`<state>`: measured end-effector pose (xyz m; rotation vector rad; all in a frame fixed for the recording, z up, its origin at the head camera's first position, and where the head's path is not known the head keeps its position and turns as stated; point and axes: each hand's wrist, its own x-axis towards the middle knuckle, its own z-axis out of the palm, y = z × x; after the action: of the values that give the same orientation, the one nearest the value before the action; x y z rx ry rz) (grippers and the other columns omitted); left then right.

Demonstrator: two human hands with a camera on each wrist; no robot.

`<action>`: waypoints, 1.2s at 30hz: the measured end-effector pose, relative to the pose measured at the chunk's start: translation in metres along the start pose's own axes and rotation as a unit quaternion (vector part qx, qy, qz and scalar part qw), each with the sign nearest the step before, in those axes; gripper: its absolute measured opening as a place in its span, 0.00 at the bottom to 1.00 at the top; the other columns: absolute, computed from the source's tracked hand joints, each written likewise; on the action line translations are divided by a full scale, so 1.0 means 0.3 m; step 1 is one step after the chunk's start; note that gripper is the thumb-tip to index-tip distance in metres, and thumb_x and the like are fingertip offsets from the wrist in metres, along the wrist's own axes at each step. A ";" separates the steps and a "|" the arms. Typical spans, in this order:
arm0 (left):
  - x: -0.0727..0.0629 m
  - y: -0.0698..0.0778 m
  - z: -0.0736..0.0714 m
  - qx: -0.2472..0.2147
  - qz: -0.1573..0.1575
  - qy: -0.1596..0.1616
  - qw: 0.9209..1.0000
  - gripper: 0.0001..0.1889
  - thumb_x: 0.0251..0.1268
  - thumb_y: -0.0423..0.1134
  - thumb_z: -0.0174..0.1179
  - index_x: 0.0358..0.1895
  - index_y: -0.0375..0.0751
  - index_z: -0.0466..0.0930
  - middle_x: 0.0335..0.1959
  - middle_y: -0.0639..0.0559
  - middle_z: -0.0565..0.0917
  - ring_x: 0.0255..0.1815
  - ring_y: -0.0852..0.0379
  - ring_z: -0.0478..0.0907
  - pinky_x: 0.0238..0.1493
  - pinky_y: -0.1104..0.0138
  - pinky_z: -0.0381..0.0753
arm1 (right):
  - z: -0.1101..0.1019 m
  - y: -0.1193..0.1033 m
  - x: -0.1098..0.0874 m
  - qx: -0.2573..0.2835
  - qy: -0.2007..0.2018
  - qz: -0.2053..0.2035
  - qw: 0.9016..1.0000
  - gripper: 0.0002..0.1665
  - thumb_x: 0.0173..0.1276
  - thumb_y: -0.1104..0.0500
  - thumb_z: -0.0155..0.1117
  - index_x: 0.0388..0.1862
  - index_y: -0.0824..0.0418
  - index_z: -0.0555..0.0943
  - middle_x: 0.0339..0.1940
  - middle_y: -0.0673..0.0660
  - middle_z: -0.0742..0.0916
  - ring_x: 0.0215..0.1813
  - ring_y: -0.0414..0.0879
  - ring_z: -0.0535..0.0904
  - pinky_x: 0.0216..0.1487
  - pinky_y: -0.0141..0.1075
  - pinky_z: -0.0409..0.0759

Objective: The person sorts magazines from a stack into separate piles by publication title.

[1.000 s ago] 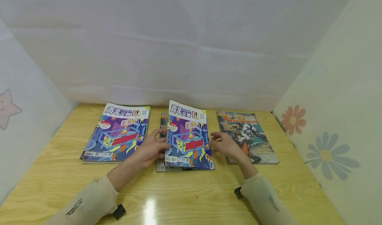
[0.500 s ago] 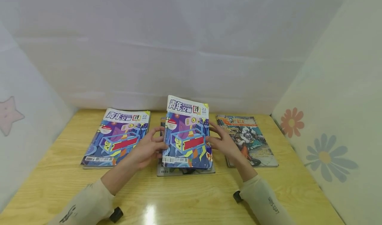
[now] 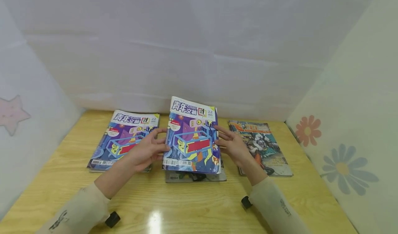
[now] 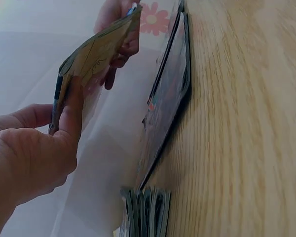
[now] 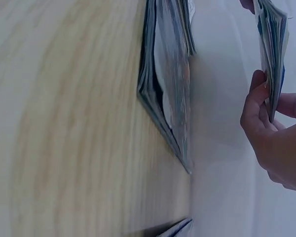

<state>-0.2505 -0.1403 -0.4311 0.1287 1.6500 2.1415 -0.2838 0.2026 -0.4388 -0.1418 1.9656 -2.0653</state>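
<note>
A magazine (image 3: pixel 192 137) with a purple and blue cover is held in the air between both hands, its cover facing up. My left hand (image 3: pixel 147 151) pinches its left edge, thumb on the cover side and fingers underneath. At the opposite edge my right hand (image 3: pixel 234 146) grips it the same way; in the right wrist view the magazine's page edges (image 5: pixel 272 59) sit between thumb and fingers. Below it, a grey-covered magazine (image 3: pixel 199 177) lies on the table, mostly hidden from the head view. The left wrist view shows a gap between the raised magazine (image 4: pixel 96 54) and the table.
On the left lies a stack of magazines (image 3: pixel 124 137) topped by the same purple cover. A comic-style magazine (image 3: pixel 264 147) with an orange title lies to the right. Behind the wooden table (image 3: pixel 192 206) stands a white cloth wall (image 3: pixel 199 54); printed side panels flank it.
Both hands have raised the purple magazine off the middle one and shifted it slightly left. My right fingers have closed on its right edge. The side magazines stay put.
</note>
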 end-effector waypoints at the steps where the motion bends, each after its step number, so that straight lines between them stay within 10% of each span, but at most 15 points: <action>1: -0.002 0.003 -0.009 0.001 -0.001 0.000 1.000 0.39 0.70 0.26 0.61 0.77 0.49 0.50 0.65 0.38 0.77 0.45 0.47 0.83 0.41 0.62 0.82 | 0.004 -0.004 0.004 0.001 -0.004 -0.001 1.000 0.34 0.74 0.68 0.63 0.75 0.47 0.73 0.77 0.60 0.69 0.64 0.55 0.77 0.64 0.57 0.73; 7: -0.014 0.001 -0.072 0.006 -0.007 0.007 1.000 0.42 0.70 0.28 0.63 0.79 0.50 0.48 0.65 0.39 0.77 0.36 0.55 0.81 0.34 0.65 0.80 | 0.032 -0.015 0.026 0.016 -0.026 0.000 1.000 0.34 0.73 0.68 0.64 0.74 0.47 0.74 0.78 0.61 0.66 0.65 0.54 0.77 0.63 0.52 0.76; 15: -0.061 0.023 -0.187 0.087 -0.007 0.019 0.996 0.42 0.67 0.36 0.69 0.77 0.51 0.52 0.65 0.39 0.78 0.48 0.46 0.84 0.45 0.57 0.83 | 0.130 -0.011 0.073 0.031 -0.052 0.011 0.998 0.35 0.71 0.70 0.64 0.75 0.50 0.74 0.79 0.63 0.65 0.61 0.52 0.80 0.55 0.50 0.82; 36: -0.160 0.094 -0.633 0.238 -0.049 0.037 0.969 0.42 0.67 0.35 0.68 0.77 0.34 0.51 0.68 0.29 0.66 0.52 0.43 0.81 0.52 0.53 0.83 | 0.539 0.098 0.274 0.071 -0.058 0.038 0.995 0.34 0.68 0.74 0.66 0.72 0.55 0.76 0.67 0.61 0.80 0.52 0.53 0.86 0.51 0.51 0.83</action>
<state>-0.2775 -0.3355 -0.4503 0.1091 2.1401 1.6594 -0.3153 0.0238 -0.4675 -0.1521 1.7242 -2.0892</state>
